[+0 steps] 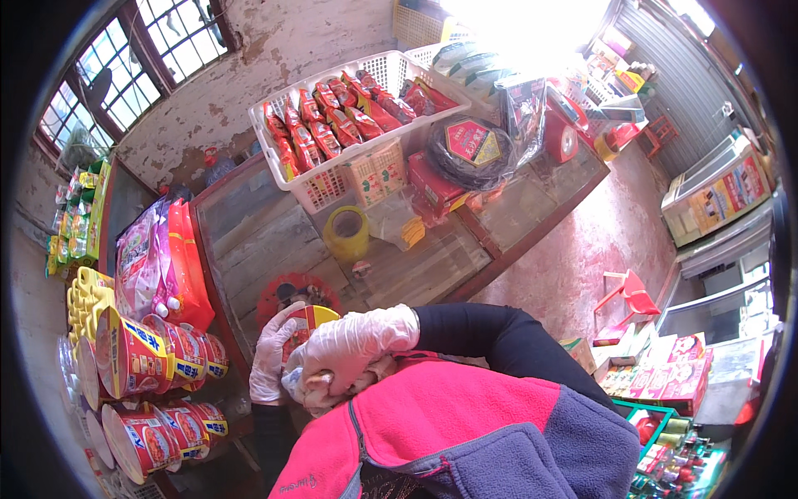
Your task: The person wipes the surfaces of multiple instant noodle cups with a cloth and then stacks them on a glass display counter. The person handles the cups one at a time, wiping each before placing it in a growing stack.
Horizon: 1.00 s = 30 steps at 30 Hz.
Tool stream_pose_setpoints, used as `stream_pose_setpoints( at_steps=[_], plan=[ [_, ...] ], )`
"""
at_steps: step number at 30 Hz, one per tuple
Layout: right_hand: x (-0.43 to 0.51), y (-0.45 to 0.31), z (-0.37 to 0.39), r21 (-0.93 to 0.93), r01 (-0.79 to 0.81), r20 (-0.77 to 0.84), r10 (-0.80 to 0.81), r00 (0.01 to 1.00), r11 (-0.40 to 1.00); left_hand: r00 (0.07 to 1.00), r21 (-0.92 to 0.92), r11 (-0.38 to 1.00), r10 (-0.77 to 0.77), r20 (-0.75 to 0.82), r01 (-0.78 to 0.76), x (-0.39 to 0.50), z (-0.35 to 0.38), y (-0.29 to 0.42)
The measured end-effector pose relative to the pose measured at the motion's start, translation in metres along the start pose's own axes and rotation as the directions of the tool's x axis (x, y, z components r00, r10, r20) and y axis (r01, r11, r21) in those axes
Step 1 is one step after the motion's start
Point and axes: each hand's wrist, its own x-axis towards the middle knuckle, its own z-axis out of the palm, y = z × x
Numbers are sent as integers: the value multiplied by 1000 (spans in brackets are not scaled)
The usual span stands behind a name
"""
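Both my hands wear thin white gloves and are close together in front of my pink and grey fleece. My left hand (269, 358) grips the side of a red and yellow instant noodle tub (303, 330). Bunched in my right hand (349, 349) is a pale, soiled cloth (324, 392), held against or close beside the tub. Part of the tub is hidden behind my right hand and the cloth. Just beyond the tub, a red scalloped tray (269, 293) with small dark items rests at the glass-topped counter (411, 274); whether it lies on or under the glass I cannot tell.
A white plastic basket (299, 194) of red packets stands on the counter, near a roll of yellow tape (346, 232) and a round black package (471, 153). Stacked noodle tubs (140, 436) are at the left. A red chair (633, 294) stands on the floor at the right.
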Motion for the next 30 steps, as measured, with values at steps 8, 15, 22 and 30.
stream_pose_setpoints(
  at_steps=[8, 15, 22, 30],
  plan=[
    [-36, -35, -65, -130, -347, -51, 343, 938, 929, 933, 260, 942, 276, -231, -214, -10, -7, -22],
    [-57, 10, -84, -172, -376, -640, 186, 745, 911, 880, 38, 969, 236, -412, -242, -21, -28, -47],
    [-15, 66, 7, 258, -189, -589, 309, 747, 947, 827, -188, 901, 254, -501, -390, -40, -35, -63],
    [-30, 71, -18, 250, -515, -410, 572, 711, 820, 767, -355, 764, 270, -582, -539, -49, -17, -62]
  ],
)
